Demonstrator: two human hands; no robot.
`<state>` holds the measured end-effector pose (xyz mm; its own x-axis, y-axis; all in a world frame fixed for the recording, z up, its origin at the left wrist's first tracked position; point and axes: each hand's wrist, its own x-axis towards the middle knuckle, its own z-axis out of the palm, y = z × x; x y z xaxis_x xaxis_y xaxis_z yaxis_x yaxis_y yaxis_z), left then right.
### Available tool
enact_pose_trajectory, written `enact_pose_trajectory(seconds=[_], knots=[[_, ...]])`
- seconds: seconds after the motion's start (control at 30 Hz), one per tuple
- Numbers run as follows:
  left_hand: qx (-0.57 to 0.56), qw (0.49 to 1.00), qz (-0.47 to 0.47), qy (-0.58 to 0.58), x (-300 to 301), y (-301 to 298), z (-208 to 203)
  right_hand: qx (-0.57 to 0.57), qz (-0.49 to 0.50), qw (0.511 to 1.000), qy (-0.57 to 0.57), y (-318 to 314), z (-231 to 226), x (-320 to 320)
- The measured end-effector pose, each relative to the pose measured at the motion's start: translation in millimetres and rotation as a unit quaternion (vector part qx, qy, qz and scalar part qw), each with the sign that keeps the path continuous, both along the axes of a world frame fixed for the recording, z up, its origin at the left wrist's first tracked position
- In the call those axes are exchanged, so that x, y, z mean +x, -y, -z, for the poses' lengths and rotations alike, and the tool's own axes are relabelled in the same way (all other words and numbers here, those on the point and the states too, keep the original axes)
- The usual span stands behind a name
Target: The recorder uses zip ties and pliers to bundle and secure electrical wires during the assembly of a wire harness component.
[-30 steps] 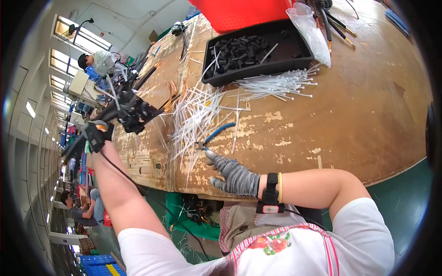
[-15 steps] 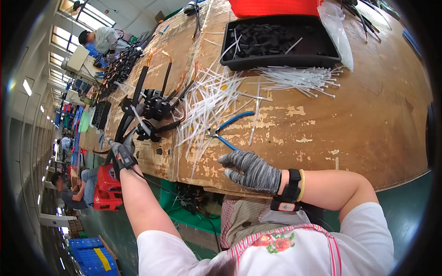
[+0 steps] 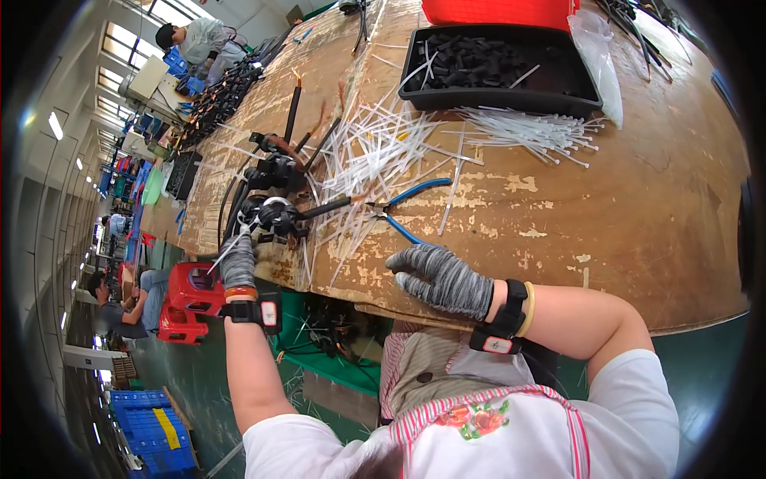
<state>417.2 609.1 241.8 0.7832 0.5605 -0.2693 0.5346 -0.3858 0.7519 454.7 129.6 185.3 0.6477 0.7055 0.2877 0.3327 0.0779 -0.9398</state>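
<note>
My left hand (image 3: 238,262), in a grey knit glove, is closed on a black cable bundle (image 3: 275,215) at the table's front left edge. A white cable tie (image 3: 230,252) sticks out beside its fingers, which are partly hidden. Another coiled black cable (image 3: 275,172) with stripped copper ends lies just beyond. My right hand (image 3: 443,279), gloved alike, rests on the near table edge with fingers loosely bent, thumb apart and nothing held. Blue-handled cutting pliers (image 3: 411,191) lie open just beyond it, their jaws by a heap of loose white cable ties (image 3: 367,160).
A black tray (image 3: 503,100) of short black sleeves stands at the back, with neat white cable ties (image 3: 535,132) before it. Behind it are a red bin (image 3: 499,11) and a plastic bag (image 3: 602,64). Red stools (image 3: 191,299) stand left; two people are farther off.
My left hand has turned over and shifted slightly right; the cable bundle in it has swung round, its stripped end now pointing right toward the pliers. My right hand has stayed almost still.
</note>
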Motion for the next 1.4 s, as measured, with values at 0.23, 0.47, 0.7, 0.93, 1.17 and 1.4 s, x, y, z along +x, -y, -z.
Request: enact_pose_trajectory(seconds=[0.23,0.47,0.7,0.93,1.17,1.4], knots=[[0.122,0.965,0.108,0.207,22.2,64.6,13.0,0.004,0.003,1.000,-0.014,5.6,4.1,5.1],[-0.157,0.951,-0.124,0.234,34.2,117.9,0.1,-0.027,0.024,0.999,0.014,8.3,5.2,7.1],[0.223,0.939,0.047,0.256,-3.0,155.7,-26.1,-0.001,0.034,0.999,0.017,7.8,5.4,7.1],[-0.433,0.811,0.238,0.314,-58.8,78.6,-46.2,0.091,0.010,0.990,-0.111,-3.8,10.6,-2.1],[-0.713,0.654,0.116,0.223,-46.2,192.8,-0.7,0.054,0.054,0.991,-0.106,4.1,7.2,6.0],[-0.710,0.662,-0.027,0.240,-17.5,215.1,61.4,-0.164,0.193,0.933,0.254,11.1,2.8,25.4]])
